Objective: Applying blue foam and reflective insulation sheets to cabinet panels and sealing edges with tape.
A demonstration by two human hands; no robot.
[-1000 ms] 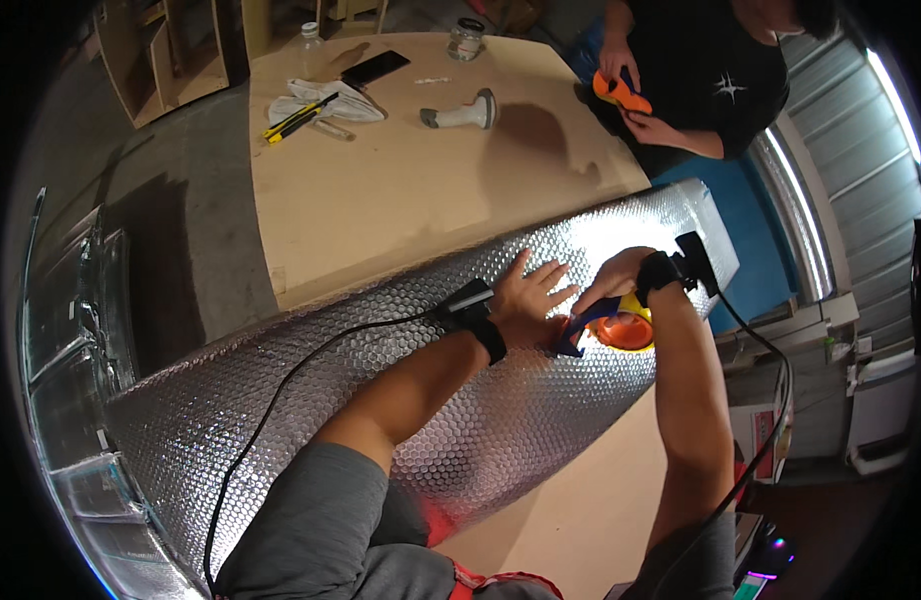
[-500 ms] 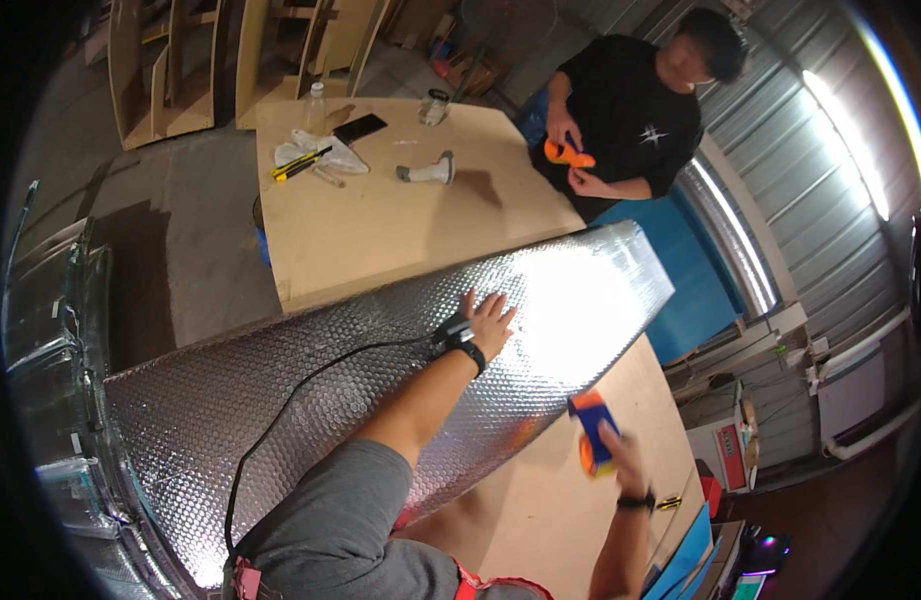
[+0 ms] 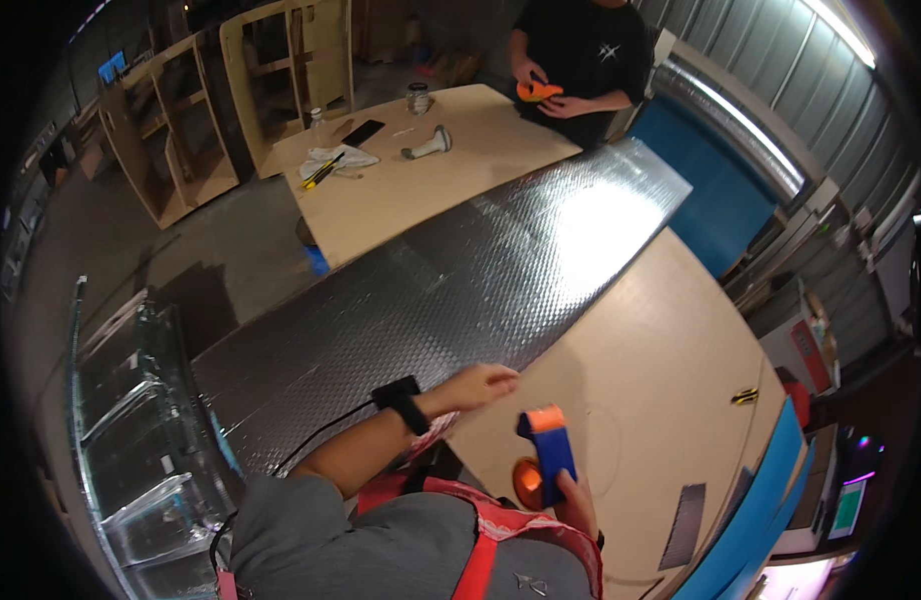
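Observation:
A long silver bubble-foil sheet [image 3: 401, 290] stretches diagonally across the pale boards. My left hand [image 3: 486, 385] is near the foil's front edge, fingers loosely bent and holding nothing I can see; a black strap and unit with a cable are on that wrist. My right hand [image 3: 571, 490] grips a blue-and-orange tape dispenser [image 3: 551, 445] over the near board [image 3: 636, 370], close to my body, with an orange roll at its side. A small yellow tool [image 3: 746, 395] and a dark strip [image 3: 686, 525] lie to the right on that board.
A co-worker [image 3: 581, 70] handles an orange tool beyond the far board [image 3: 356, 220], which carries a jar, bottle, cloth, phone and cutters. Wooden frames [image 3: 171, 150] stand back left. Foil-covered panels [image 3: 141, 420] are at left, blue sheets [image 3: 771, 470] at right.
My left hand has lifted off the foil's middle and come back toward me. My right hand took the dispenser off the foil and drew it down toward my body. The view has shifted.

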